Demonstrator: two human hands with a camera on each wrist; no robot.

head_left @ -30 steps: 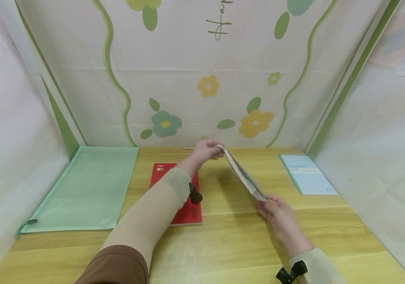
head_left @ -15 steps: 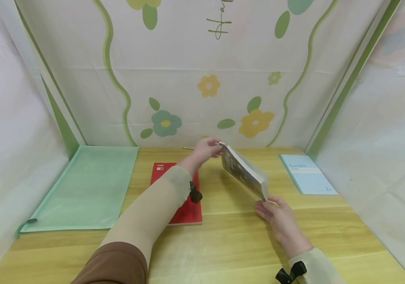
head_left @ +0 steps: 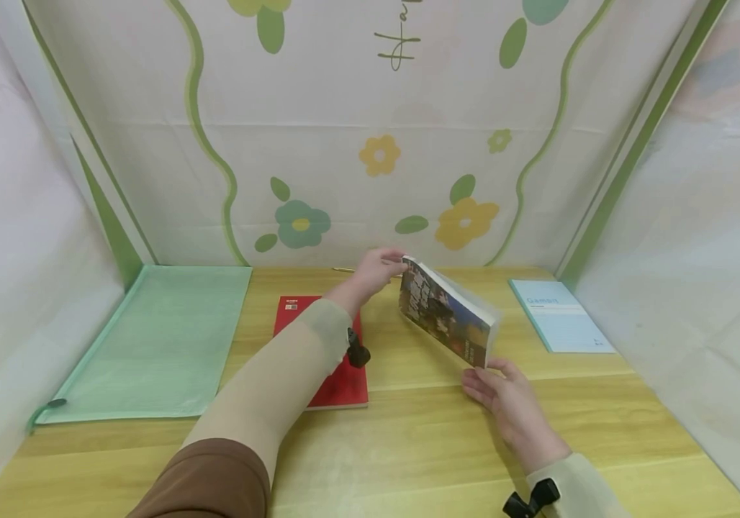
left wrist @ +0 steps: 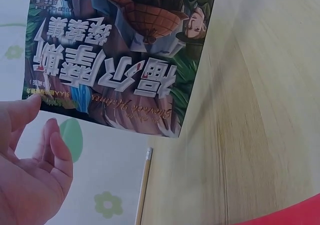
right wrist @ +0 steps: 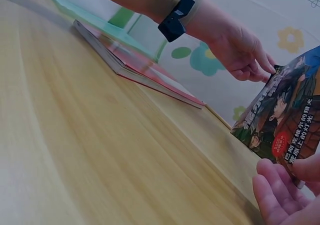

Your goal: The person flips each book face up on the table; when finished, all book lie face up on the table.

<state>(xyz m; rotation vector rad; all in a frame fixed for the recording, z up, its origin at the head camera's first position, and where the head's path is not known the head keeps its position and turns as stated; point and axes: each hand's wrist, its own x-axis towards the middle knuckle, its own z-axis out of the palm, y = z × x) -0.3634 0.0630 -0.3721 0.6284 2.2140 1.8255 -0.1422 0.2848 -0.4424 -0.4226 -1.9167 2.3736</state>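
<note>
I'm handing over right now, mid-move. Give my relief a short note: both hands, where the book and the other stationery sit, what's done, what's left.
Left hand: fingertips pinch the far top corner of the illustrated book.
Right hand: fingers steady the book's near lower corner.
Book: lifted off the wooden table, tilted, cover facing left.
On the table: red notebook under the left forearm, green mesh pouch far left, light blue notebook far right, pencil by the back wall.
Done: book picked up with both hands.
Left: probably setting it down; where is not clear.
</note>
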